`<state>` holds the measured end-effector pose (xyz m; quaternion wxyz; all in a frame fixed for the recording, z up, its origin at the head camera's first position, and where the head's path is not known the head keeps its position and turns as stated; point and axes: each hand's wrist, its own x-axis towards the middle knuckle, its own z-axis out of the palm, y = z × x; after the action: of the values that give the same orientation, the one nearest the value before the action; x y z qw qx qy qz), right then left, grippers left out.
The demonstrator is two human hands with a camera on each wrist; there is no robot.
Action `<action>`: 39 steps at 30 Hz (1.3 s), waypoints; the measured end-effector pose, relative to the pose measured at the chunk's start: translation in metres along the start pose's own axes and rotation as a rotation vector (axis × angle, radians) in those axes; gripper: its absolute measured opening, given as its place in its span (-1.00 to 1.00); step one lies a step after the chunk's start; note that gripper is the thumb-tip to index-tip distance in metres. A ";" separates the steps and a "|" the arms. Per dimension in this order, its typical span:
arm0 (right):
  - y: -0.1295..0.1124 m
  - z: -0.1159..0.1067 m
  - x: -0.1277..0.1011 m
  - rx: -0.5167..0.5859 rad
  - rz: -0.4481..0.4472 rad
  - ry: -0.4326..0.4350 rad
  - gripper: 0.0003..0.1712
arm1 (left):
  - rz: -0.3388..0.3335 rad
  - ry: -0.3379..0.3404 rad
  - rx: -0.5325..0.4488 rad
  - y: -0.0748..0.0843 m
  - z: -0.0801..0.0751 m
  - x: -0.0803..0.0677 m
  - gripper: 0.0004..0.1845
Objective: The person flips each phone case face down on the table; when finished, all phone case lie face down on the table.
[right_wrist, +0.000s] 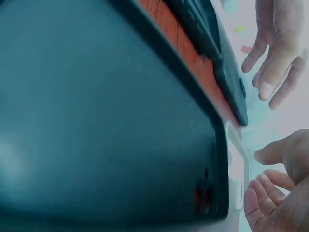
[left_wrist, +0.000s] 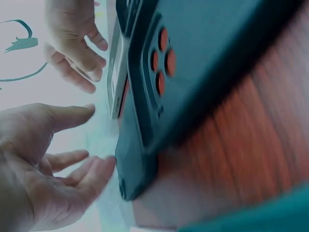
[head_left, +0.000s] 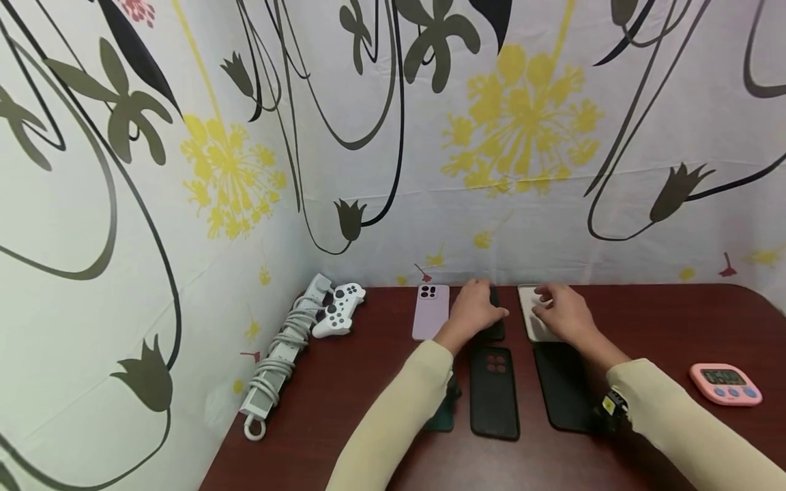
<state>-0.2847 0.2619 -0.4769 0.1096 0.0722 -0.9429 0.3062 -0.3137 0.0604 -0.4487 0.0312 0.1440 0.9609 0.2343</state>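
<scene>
My left hand is over a dark phone case in the back row, thumb spread from the fingers. In the left wrist view, its fingertips are right at that case's edge. Just right of it, my right hand hovers over a white phone case, fingers loosely bent and nothing between them. A black phone case with four round camera holes lies nearer me. Beside it, under the right wrist, is another black case. A lilac phone case lies left of my left hand.
A teal case is partly hidden under the left sleeve. At the left are a white game controller and a power strip wrapped in its cord. A pink timer lies far right. Patterned cloth hangs behind the table.
</scene>
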 end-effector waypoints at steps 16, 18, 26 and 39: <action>0.035 -0.017 -0.013 0.057 0.222 0.003 -0.27 | -0.152 -0.089 -0.418 0.048 0.024 -0.006 -0.31; 0.038 -0.021 -0.015 0.077 0.252 -0.049 -0.28 | -0.164 -0.088 -0.366 0.050 0.025 -0.005 -0.40; 0.042 -0.027 -0.018 0.119 0.269 -0.132 -0.33 | -0.193 -0.071 -0.282 0.055 0.031 0.002 -0.70; 0.047 -0.020 -0.016 0.074 0.224 -0.075 -0.52 | -0.175 -0.126 -0.027 0.048 0.061 0.037 -0.69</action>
<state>-0.2750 0.3124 -0.4911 0.0368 -0.0180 -0.9365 0.3482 -0.3287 0.1389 -0.4809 0.1140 0.0737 0.9627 0.2342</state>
